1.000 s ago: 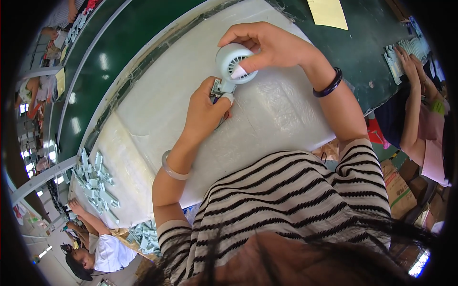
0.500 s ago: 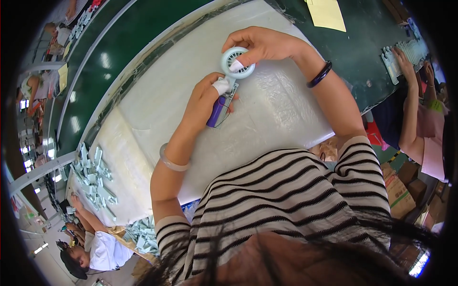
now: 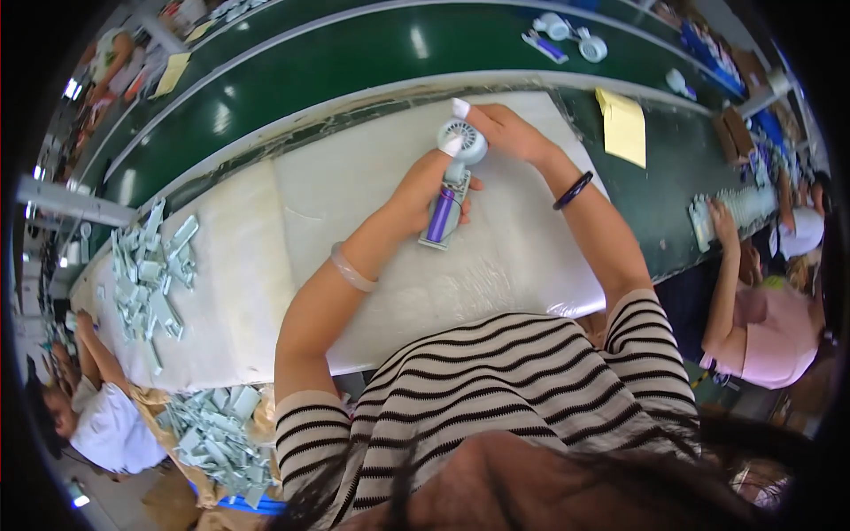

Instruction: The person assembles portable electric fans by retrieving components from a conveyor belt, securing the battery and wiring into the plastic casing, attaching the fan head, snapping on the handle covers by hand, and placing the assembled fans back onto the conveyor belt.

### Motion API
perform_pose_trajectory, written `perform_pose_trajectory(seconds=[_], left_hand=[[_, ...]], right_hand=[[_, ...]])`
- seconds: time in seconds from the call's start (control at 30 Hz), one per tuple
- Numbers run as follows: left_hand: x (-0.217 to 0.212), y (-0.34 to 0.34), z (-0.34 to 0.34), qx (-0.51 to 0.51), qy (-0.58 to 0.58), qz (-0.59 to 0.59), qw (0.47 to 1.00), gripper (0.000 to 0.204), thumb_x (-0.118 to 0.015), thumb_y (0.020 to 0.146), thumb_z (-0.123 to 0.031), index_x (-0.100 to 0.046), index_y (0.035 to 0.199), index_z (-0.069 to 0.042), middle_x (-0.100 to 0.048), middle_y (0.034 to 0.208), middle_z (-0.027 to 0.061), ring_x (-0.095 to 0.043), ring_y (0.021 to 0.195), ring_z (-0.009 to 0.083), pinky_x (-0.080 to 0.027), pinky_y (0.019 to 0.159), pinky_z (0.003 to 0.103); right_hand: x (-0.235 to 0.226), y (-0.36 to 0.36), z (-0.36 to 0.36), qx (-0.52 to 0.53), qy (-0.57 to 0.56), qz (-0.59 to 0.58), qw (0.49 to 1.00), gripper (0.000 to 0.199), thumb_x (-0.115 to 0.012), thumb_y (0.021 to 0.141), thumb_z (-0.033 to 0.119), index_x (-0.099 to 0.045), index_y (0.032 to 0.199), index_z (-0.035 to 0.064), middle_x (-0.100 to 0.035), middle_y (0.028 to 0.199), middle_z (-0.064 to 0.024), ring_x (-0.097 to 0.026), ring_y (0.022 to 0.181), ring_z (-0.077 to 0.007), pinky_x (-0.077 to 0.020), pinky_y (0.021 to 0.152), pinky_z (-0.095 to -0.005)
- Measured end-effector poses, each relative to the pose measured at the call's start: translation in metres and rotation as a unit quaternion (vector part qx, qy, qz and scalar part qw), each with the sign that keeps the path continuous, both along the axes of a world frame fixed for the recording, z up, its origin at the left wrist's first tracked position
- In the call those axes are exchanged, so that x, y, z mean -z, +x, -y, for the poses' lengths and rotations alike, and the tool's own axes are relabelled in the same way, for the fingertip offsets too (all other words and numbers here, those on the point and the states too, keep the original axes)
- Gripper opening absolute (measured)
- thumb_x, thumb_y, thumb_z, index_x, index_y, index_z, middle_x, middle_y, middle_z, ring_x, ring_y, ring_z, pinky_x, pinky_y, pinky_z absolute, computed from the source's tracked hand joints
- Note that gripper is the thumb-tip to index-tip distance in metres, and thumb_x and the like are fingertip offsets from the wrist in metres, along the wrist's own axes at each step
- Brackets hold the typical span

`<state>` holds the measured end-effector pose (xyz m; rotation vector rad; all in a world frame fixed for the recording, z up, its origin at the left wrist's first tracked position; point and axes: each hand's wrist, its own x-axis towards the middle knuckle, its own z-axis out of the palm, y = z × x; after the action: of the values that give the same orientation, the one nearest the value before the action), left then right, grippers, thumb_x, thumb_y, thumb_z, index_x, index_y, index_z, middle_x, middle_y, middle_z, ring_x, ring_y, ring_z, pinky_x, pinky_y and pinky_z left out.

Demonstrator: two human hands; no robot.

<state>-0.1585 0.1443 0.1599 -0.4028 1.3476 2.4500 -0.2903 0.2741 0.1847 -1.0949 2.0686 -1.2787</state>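
The left hand (image 3: 423, 193) is gripping the handle of a small white handheld fan (image 3: 450, 181) with a purple strip, holding it above the white padded table (image 3: 266, 257). The right hand (image 3: 503, 133) is closing its fingers around the round fan head, apparently pinching its rim. A pile of pale plastic parts (image 3: 146, 270) is lying well apart at the table's left end.

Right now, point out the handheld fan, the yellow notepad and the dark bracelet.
handheld fan (image 3: 461, 142), head view, on its round grille
yellow notepad (image 3: 624, 128), head view, middle of top sheet
dark bracelet (image 3: 573, 190), head view, on the band
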Motion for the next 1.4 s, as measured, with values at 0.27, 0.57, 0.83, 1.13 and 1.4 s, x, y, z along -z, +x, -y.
perform_pose_trajectory(seconds=[0.27,0.57,0.83,1.13,1.4], left_hand=[[0.009,-0.013,0.0,-0.118,0.007,-0.038,0.992,0.039,-0.045,0.093,-0.04,-0.037,0.118,-0.011,-0.057,0.08,0.0155,-0.054,0.046,0.0239,-0.049,0.041,0.041],[0.014,-0.017,0.014,-0.292,0.03,-0.002,0.956,0.043,-0.055,0.09,-0.034,-0.035,0.12,-0.012,-0.054,0.077,0.0125,-0.052,0.042,0.0225,-0.048,0.038,0.042],[0.053,-0.059,0.009,-0.3,-0.081,-0.126,0.942,0.043,-0.056,0.088,-0.029,-0.04,0.121,-0.006,-0.055,0.074,0.0094,-0.051,0.042,0.0192,-0.047,0.037,0.036],[0.048,-0.063,0.023,-0.353,-0.174,-0.21,0.895,0.043,-0.055,0.09,-0.032,-0.041,0.121,-0.005,-0.058,0.096,0.015,-0.057,0.049,0.0191,-0.048,0.042,0.034],[0.018,-0.056,0.069,-0.392,0.096,-0.162,0.9,0.044,-0.06,0.087,-0.029,-0.035,0.115,-0.006,-0.051,0.095,0.0159,-0.057,0.056,0.0223,-0.049,0.042,0.038]], right_hand=[[0.002,-0.01,0.026,0.024,-0.036,-0.213,0.976,0.061,-0.034,0.098,0.048,-0.064,0.089,-0.0037,-0.065,0.084,-0.0188,-0.061,0.082,-0.0253,-0.0461,0.077,-0.0371],[-0.088,0.081,0.228,-0.309,0.059,-0.453,0.834,0.026,-0.055,0.084,0.016,-0.061,0.104,0.0008,-0.063,0.098,-0.0169,-0.061,0.089,-0.032,-0.0483,0.078,-0.0388],[0.019,0.177,0.393,-0.292,-0.161,-0.475,0.814,0.03,-0.058,0.079,0.009,-0.058,0.109,0.0033,-0.061,0.11,-0.0162,-0.057,0.102,-0.0367,-0.0488,0.086,-0.0429],[-0.004,0.164,0.373,-0.225,0.124,-0.536,0.804,0.042,-0.054,0.08,0.005,-0.052,0.121,0.0086,-0.063,0.104,-0.018,-0.062,0.091,-0.0379,-0.0493,0.077,-0.0469],[-0.071,0.059,0.135,-0.111,-0.2,-0.128,0.965,0.042,-0.056,0.086,0.001,-0.048,0.128,0.0038,-0.063,0.103,-0.0085,-0.061,0.087,-0.0139,-0.0489,0.073,-0.026]])
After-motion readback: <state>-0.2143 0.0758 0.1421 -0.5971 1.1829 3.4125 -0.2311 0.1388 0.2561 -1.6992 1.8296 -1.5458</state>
